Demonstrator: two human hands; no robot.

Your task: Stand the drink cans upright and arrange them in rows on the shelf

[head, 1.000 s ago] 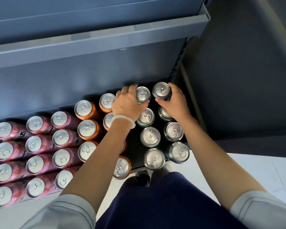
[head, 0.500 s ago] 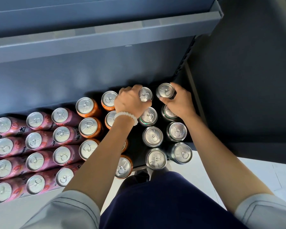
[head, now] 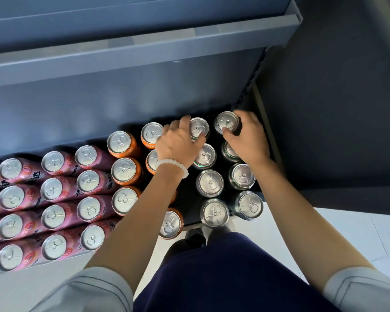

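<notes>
Both arms stretched forward, left hand (head: 178,143) fingers curled in a grip, right hand (head: 248,138) likewise

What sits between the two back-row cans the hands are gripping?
Nothing: in the head view only a dark bare strip of shelf separates the left-hand can from the right-hand can.

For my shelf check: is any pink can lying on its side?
No, all visible pink cans stand upright with silver tops up, in rows on the shelf.
</notes>
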